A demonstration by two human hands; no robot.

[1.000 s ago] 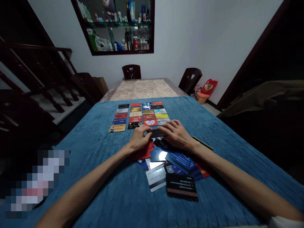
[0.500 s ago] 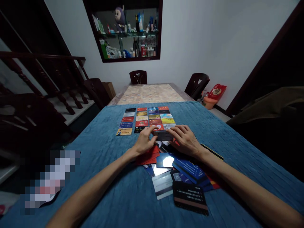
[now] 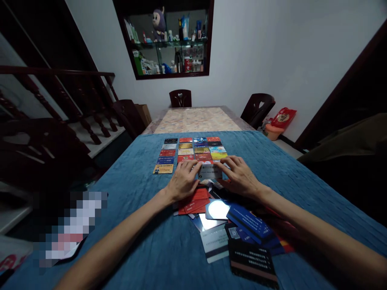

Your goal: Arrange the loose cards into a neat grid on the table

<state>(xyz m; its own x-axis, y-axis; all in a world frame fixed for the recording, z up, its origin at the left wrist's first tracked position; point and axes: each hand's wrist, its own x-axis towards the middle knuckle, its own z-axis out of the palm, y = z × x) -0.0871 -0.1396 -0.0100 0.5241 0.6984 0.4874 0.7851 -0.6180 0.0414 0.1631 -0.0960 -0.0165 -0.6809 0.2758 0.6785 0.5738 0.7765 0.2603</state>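
A silver-grey plastic card (image 3: pixel 210 172) stands tilted up between my two hands, its printed face turned toward me. My left hand (image 3: pixel 183 180) pinches the card's left edge between thumb and fingers. At its right edge, my right hand (image 3: pixel 241 175) grips the same card. Just beyond lie cards in neat overlapping columns, among them a yellow card (image 3: pixel 163 168) and a blue card (image 3: pixel 165 160); my hands cover part of the nearest ones. Below my hands is a loose pile with red cards (image 3: pixel 193 206), a blue card (image 3: pixel 246 221), a white card (image 3: pixel 215 243) and a black card (image 3: pixel 252 262).
A blue cloth (image 3: pixel 133 225) covers the near part of the table, with the patterned tabletop (image 3: pixel 199 119) beyond. A pixelated flat object (image 3: pixel 75 229) lies at the left edge. Dark wooden chairs (image 3: pixel 180 98) surround the table, and a shelf cabinet (image 3: pixel 169 44) is set in the wall.
The card between my hands has tipped so that its lit silver face shows, where it looked dark before. The whole view has shifted slightly, moving things rightward.
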